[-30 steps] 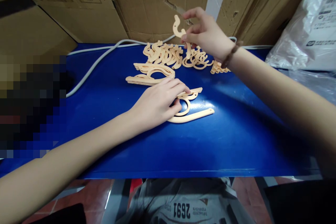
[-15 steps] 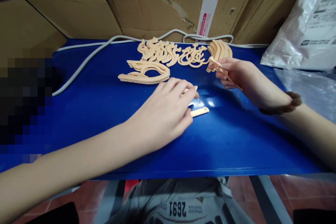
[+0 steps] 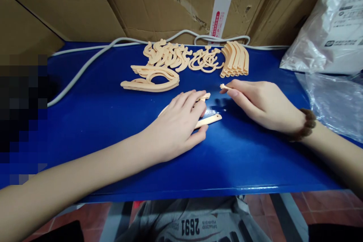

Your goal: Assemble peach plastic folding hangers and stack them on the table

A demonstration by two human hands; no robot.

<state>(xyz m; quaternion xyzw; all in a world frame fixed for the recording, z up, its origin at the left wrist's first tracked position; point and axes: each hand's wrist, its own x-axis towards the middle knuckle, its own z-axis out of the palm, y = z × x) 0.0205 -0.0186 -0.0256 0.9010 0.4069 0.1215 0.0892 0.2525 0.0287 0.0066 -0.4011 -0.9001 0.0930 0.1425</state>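
My left hand (image 3: pixel 181 124) lies over cream plastic folding-hanger parts on the blue tabletop, fingers bent around them and thumb at the near side. From under it sticks a straight hanger arm (image 3: pixel 211 120) with a hole in its end; another end shows by the fingertips. My right hand (image 3: pixel 255 100), closed in a pinch, holds a small cream plastic piece (image 3: pixel 224 87) with a knobbed tip, just right of the left hand. The rest of that piece is hidden. Behind them lie folded hangers (image 3: pixel 167 84), a row of curved arms (image 3: pixel 236 58) and loose hooks (image 3: pixel 204 60).
More wavy cream pieces (image 3: pixel 167 53) are heaped at the back. A white cable (image 3: pixel 93 66) runs along the rear and left of the table. Cardboard boxes (image 3: pixel 159 11) stand behind; a white plastic parcel (image 3: pixel 320 41) and clear film (image 3: pixel 334 98) lie at right.
My right hand has moved down and toward me, away from the curved arms, with the knobbed piece turned in its fingers. My left hand's thumb and fingers have shifted slightly on the parts.
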